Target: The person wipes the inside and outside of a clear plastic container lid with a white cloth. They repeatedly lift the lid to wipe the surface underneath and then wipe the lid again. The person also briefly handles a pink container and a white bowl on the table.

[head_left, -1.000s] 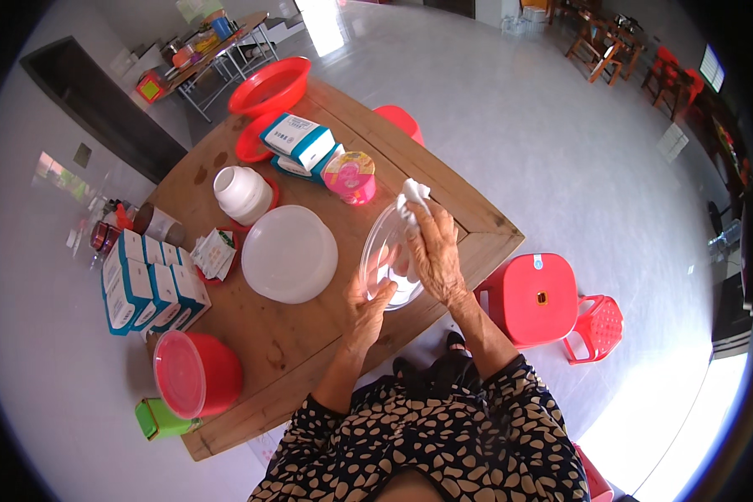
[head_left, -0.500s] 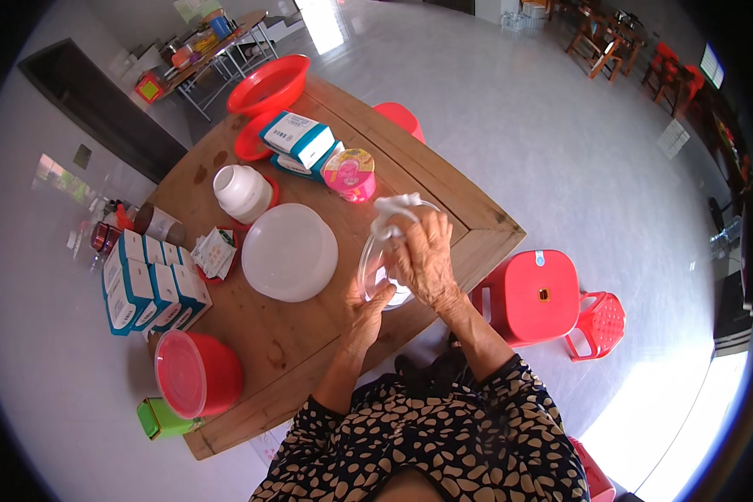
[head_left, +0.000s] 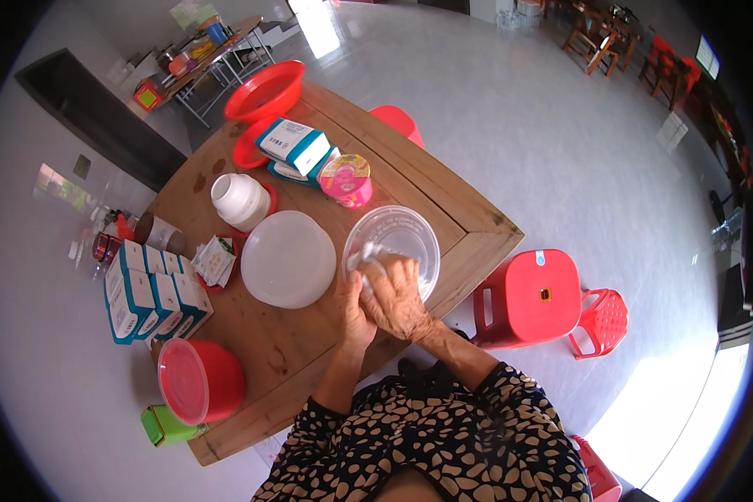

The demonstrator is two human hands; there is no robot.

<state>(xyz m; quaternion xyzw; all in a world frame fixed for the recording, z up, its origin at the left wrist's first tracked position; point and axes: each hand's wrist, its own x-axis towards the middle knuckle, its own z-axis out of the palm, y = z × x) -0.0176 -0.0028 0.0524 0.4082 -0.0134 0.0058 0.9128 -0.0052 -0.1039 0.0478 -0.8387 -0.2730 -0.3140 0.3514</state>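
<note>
A clear round plastic lid or bowl (head_left: 406,227) is at the table's near right edge; which of the two I cannot tell. My left hand (head_left: 357,316) grips its near left rim, thumb raised and the other fingers mostly hidden. Over its near left part, my right hand (head_left: 396,303) is closed around a crumpled white tissue or cloth (head_left: 368,254) pressed to the plastic. Just left of both hands lies a round, whitish translucent lid or bowl (head_left: 288,258). A pink cup with a printed lid (head_left: 345,179) stands beyond the clear plastic.
White-and-teal tissue packs (head_left: 293,145) lie behind the cup, with more packs (head_left: 152,293) at left. Red basins (head_left: 265,90), a white container (head_left: 240,201) and a lidded red tub (head_left: 201,381) share the wooden table (head_left: 452,197). A red stool (head_left: 531,297) stands at right.
The clear plastic has tipped flatter, showing its round face. My right hand and the white tissue or cloth have moved from its far rim down toward the near left, beside my left hand.
</note>
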